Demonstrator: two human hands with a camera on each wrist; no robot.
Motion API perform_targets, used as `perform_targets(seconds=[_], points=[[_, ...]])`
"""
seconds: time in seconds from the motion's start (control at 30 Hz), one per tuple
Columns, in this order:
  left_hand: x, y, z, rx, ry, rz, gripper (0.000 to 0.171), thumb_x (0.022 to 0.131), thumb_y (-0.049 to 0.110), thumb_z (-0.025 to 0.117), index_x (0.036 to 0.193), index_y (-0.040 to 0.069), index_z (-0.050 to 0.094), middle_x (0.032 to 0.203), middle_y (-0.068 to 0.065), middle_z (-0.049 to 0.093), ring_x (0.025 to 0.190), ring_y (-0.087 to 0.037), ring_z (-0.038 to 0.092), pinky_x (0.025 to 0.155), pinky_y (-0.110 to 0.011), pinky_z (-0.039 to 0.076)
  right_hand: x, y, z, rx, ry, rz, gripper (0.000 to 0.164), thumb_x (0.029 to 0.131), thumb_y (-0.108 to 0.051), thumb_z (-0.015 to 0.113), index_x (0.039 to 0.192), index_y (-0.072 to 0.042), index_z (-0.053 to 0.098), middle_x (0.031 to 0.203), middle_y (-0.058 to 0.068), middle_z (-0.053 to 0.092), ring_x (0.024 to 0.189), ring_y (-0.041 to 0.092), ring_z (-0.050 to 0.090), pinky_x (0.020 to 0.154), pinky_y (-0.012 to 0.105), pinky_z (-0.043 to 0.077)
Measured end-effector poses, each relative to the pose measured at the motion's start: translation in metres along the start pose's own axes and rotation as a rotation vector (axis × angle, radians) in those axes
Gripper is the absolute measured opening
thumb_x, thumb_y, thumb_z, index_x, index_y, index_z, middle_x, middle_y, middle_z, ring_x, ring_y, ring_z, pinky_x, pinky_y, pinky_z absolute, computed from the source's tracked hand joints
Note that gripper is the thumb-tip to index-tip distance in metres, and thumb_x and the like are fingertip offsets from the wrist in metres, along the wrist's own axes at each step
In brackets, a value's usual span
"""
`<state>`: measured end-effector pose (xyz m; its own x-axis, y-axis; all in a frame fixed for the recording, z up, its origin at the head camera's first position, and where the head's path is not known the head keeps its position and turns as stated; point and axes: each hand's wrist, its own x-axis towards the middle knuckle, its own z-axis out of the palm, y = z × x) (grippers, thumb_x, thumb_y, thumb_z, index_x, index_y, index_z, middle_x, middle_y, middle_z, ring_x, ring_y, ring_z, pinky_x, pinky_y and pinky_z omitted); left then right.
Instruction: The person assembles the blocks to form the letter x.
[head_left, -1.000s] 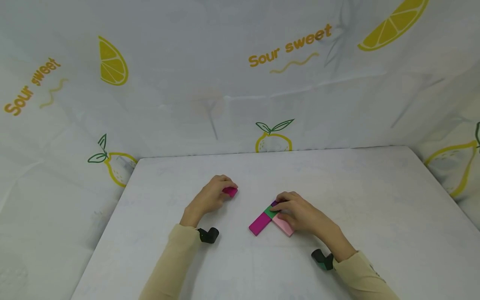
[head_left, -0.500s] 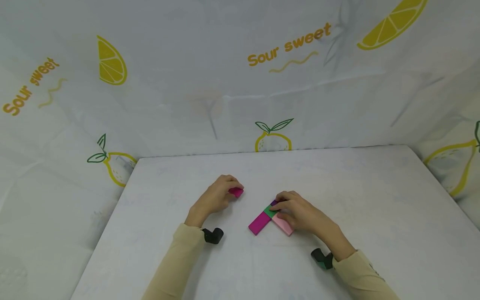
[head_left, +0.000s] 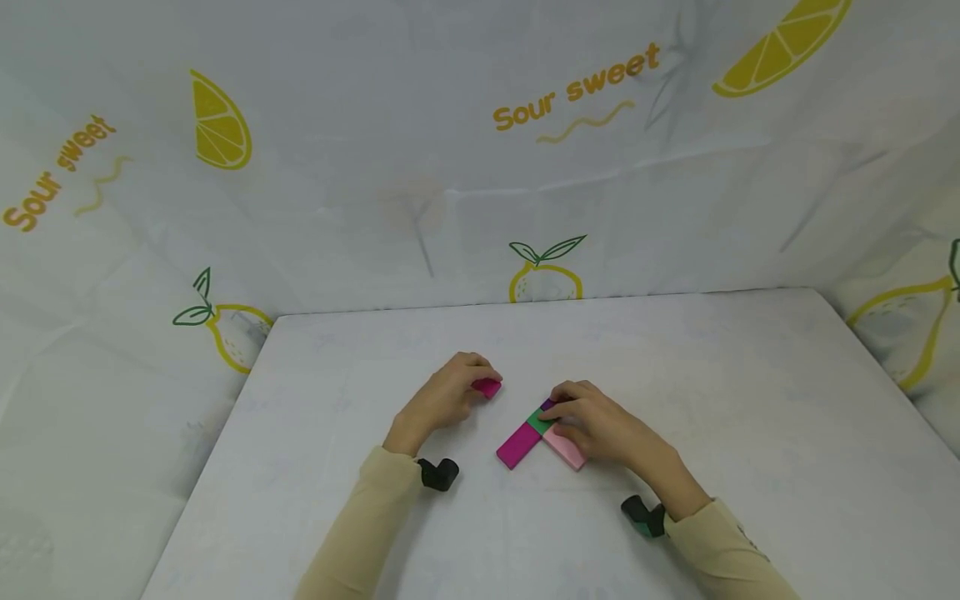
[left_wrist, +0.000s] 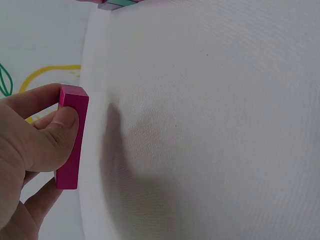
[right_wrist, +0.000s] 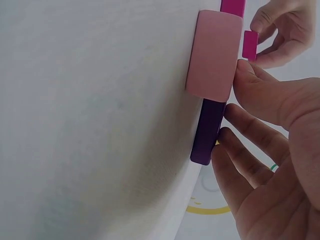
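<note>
My left hand (head_left: 446,394) pinches a small magenta block (left_wrist: 71,170) between thumb and fingers; the left wrist view has it held over the white surface, its shadow beside it. To its right, several coloured blocks lie joined on the table: a longer magenta block (head_left: 518,446), a green block (head_left: 536,422), a purple block (right_wrist: 209,132) and a pale pink block (right_wrist: 215,55) branching off toward the near side. Fingertips of my right hand (head_left: 606,427) rest on this group, thumb at the pink block and other fingers along the purple one, partly covering them.
A white-covered table (head_left: 712,375) spans the work area. Behind it hangs a white cloth (head_left: 360,167) printed with lemons and lettering. Black wrist cameras sit at the left wrist (head_left: 438,474) and the right wrist (head_left: 645,517).
My left hand has moved to the right with the magenta block, closer to the joined blocks. My right hand has stayed on the group, which has not visibly shifted.
</note>
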<state>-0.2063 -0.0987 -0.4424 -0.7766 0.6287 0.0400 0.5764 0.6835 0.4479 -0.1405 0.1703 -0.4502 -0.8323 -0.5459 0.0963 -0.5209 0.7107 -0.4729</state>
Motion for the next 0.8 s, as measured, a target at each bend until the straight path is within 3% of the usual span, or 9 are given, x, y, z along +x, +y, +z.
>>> perform_targets(seconds=[0.53,0.8], points=[[0.009,0.011,0.013,0.008,0.0,0.072,0.035,0.094,-0.008,0.064,0.123,0.011,0.072,0.125,-0.006,0.066,0.124,-0.023,0.058,0.11,-0.037,0.048,0.0,-0.001,0.0,0.0,0.003,-0.008,0.024,0.092,-0.005,0.072,0.115,-0.009,0.079,0.12,0.011,0.066,0.115,0.029,0.059,0.097,0.047,0.055],[0.014,0.018,0.018,0.006,-0.016,0.085,0.03,0.096,-0.001,0.066,0.123,0.012,0.072,0.125,-0.006,0.066,0.123,-0.022,0.058,0.11,-0.036,0.048,0.001,0.0,0.0,-0.002,0.0,0.002,0.023,0.092,-0.006,0.073,0.114,-0.01,0.079,0.119,0.01,0.066,0.114,0.027,0.058,0.096,0.046,0.055]])
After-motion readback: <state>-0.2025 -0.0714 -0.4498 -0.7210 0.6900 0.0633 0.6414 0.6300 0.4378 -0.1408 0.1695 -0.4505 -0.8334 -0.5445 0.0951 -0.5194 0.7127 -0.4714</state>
